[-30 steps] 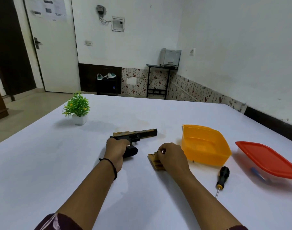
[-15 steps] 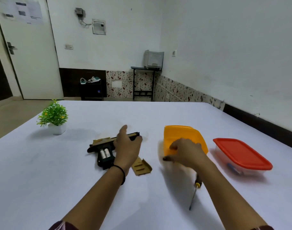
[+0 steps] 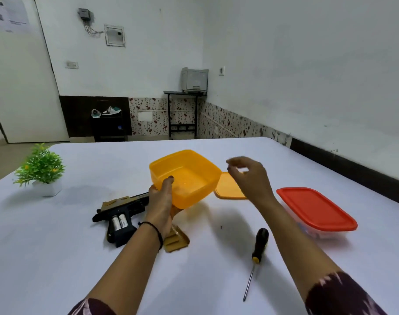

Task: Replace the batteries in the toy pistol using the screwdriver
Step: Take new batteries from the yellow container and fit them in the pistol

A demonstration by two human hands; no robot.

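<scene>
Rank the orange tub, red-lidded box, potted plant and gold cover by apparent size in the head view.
1. The orange tub and the red-lidded box: too alike to split; the tub is held up, nearer the camera.
2. The potted plant.
3. The gold cover.

Dark maroon left sleeve point(image 3: 92, 308) with pale pink pattern, matching right sleeve point(image 3: 339, 294), forearms bare, thin black band point(image 3: 157, 233) round the left wrist, left hand point(image 3: 160, 202) and right hand point(image 3: 250, 178) bare.

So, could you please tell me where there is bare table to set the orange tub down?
Bare: the far table beyond the lid, and the near left, between plant and pistol. Crowded: around the battery cover, and between lid, screwdriver and red-lidded box.
</scene>
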